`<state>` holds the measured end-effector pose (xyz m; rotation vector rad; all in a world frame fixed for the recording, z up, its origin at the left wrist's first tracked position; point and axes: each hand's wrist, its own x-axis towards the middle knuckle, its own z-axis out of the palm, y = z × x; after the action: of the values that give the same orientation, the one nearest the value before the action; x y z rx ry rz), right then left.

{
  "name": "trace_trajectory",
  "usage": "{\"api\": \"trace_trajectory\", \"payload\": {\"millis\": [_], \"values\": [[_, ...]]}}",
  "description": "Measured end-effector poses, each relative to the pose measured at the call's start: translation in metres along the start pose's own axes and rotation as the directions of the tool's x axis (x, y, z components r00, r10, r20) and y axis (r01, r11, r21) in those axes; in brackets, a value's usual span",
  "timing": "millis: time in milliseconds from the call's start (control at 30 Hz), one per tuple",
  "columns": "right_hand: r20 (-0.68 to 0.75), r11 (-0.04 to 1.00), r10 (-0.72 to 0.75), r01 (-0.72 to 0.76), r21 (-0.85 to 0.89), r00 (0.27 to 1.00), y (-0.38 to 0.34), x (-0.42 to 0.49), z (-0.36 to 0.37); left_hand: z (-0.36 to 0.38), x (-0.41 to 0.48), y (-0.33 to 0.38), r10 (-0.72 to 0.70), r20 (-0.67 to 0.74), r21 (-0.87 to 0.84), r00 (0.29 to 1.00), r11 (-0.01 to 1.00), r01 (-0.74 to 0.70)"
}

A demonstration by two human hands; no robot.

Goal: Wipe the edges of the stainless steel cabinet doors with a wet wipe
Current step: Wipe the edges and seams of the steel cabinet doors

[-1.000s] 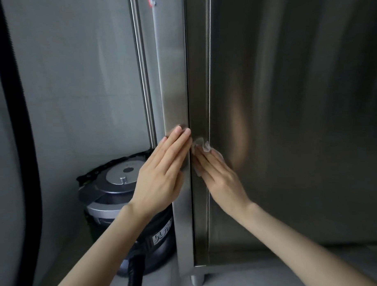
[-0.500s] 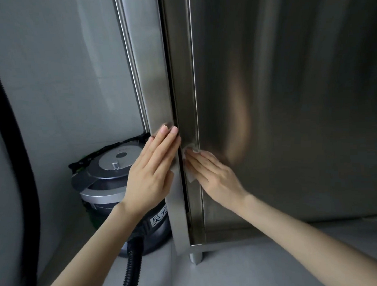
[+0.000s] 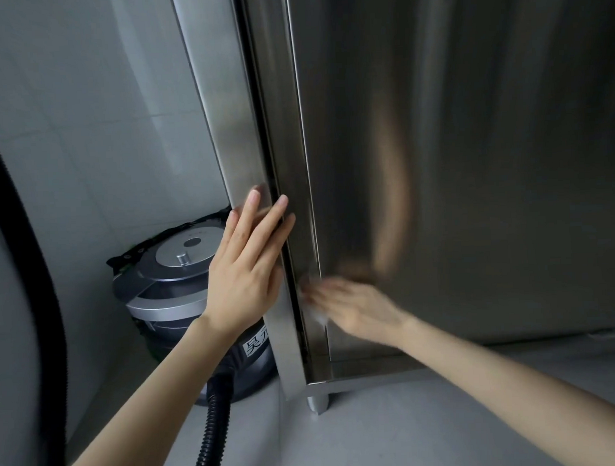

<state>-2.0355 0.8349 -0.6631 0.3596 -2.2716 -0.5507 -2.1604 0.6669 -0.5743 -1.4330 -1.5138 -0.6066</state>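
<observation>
Head view: mid-wipe, the left hand (image 3: 244,270) braces the cabinet (image 3: 233,137) flat-fingered while the blurred right hand (image 3: 357,311), grip indeterminate, presses the wet wipe (image 3: 314,312) low on the door edge (image 3: 289,156); the next stroke should reach the bottom corner.

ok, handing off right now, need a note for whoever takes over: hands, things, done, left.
Left hand: open, flat on the left steel door strip.
Right hand: blurred, fingers look extended, pressing the wet wipe on the right door edge, low down.
Done: cannot tell which stretches are wiped.
Left: at least the stretch below the wipe to the bottom corner; other edges unconfirmed.
Vacuum cleaner sits behind the left strip.
</observation>
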Motion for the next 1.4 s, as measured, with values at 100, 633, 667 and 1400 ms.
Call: {"api": "trace_trajectory", "payload": {"millis": [100, 633, 667, 1400], "values": [[-0.19, 0.986, 0.162, -0.167, -0.011, 0.968, 0.012, 0.043, -0.029, 0.001, 0.001, 0.003, -0.024, -0.011, -0.012, 1.0, 1.0, 0.024], [0.245, 0.998, -0.025, 0.009, 0.065, 0.969, -0.063, -0.07, 0.067, 0.005, 0.0, 0.001, -0.001, -0.049, 0.014, 0.999, 1.0, 0.001], [0.302, 0.995, -0.068, 0.043, 0.087, 0.951, -0.065, -0.072, 0.068, 0.005, 0.0, 0.0, 0.008, -0.046, 0.018, 0.999, 1.0, -0.007], [-0.123, 0.967, -0.214, 0.193, -0.164, 0.969, 0.106, 0.114, -0.104, -0.023, 0.071, -0.006, -0.165, -0.09, 0.021, 0.982, 0.986, 0.168]]}}
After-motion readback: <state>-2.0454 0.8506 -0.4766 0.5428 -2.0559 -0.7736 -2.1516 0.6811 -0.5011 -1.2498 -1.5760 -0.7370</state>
